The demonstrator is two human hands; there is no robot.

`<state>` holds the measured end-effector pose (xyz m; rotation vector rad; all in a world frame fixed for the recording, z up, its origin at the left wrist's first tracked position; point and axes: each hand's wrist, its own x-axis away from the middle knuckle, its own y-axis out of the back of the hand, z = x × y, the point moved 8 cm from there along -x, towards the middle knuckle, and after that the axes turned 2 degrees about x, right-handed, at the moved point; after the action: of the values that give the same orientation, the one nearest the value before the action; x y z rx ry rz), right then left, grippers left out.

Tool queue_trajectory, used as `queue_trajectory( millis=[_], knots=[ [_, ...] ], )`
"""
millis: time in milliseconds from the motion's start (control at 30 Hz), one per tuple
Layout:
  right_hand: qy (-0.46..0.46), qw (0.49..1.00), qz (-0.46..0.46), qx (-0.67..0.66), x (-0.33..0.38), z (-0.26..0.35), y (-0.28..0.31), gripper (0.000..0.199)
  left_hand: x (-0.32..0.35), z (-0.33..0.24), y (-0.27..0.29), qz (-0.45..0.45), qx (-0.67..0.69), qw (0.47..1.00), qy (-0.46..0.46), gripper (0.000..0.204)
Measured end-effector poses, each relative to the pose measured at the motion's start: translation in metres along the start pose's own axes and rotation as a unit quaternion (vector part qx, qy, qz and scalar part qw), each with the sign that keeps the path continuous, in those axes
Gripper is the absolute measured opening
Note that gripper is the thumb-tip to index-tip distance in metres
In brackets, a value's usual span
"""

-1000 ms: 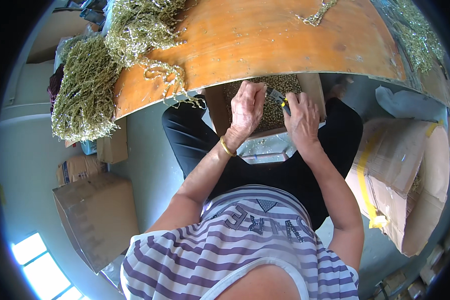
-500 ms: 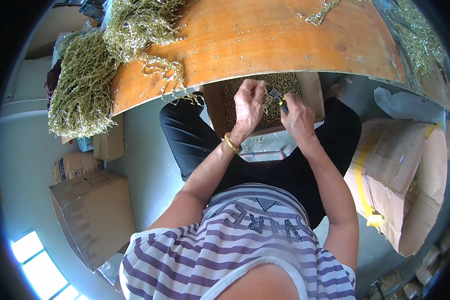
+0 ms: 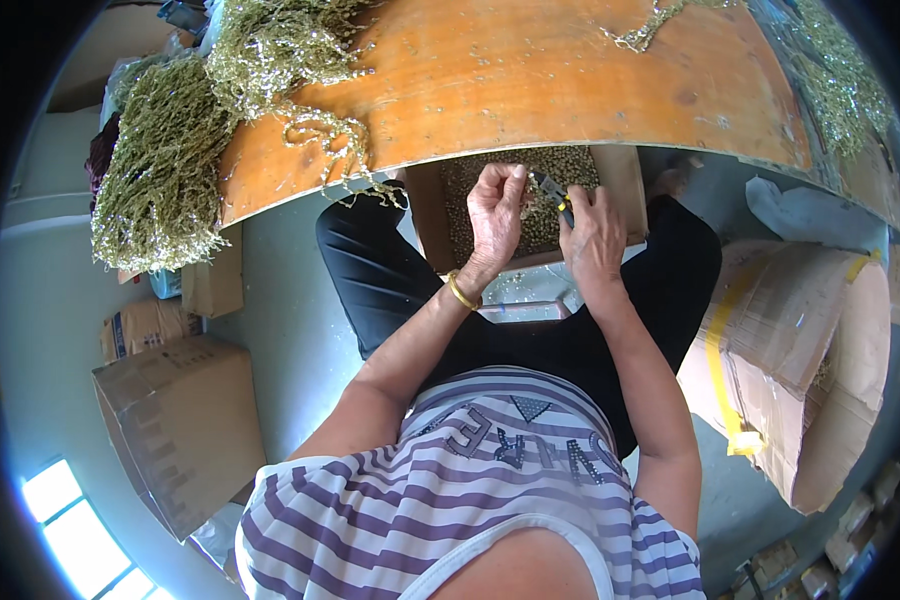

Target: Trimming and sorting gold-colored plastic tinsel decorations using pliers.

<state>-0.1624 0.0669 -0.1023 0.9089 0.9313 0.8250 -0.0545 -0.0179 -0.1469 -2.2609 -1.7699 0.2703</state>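
My right hand [image 3: 594, 235] is closed around a pair of pliers [image 3: 556, 192] with dark and yellow handles; the jaws point up and left. Just left of the jaws, my left hand [image 3: 497, 213] is closed in a pinch, thumb against the fingers. Whatever sits in that pinch is too small to make out. Both hands are over an open cardboard box [image 3: 624, 190] of small gold bead-like pieces [image 3: 463, 180], which stands between my knees under the table's edge.
An orange-brown wooden table [image 3: 530, 80] curves across the far side. Bundles of glittery gold strands [image 3: 160, 160] hang over its left edge, and one short strand [image 3: 645, 30] lies farther right. Large cardboard cartons stand at left [image 3: 185, 430] and right [image 3: 770, 350].
My right forearm and elbow have shifted slightly left, and the right hand has turned a little. The left pinch has drawn slightly left, away from the pliers' jaws.
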Motion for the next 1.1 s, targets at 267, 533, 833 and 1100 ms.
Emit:
queue_trajectory(
  millis=[267, 533, 833, 1100],
  knots=[
    [0.017, 0.995, 0.03, -0.097, 0.003, -0.008, -0.018, 0.025, 0.002, -0.001, 0.001, 0.026, -0.081, 0.995, -0.051, 0.014],
    [0.06, 0.994, 0.007, -0.092, -0.004, -0.005, -0.007, 0.028, -0.001, 0.005, 0.002, -0.017, 0.087, 0.993, 0.082, 0.013],
    [0.024, 0.998, 0.049, 0.018, 0.004, 0.004, 0.009, 0.034, 0.002, 0.018, 0.005, 0.039, 0.063, 0.991, 0.111, 0.006],
    [0.004, 0.999, 0.031, 0.014, 0.008, 0.001, 0.019, 0.032, 0.002, 0.014, -0.002, 0.06, 0.065, 0.99, 0.107, 0.007]
  ],
)
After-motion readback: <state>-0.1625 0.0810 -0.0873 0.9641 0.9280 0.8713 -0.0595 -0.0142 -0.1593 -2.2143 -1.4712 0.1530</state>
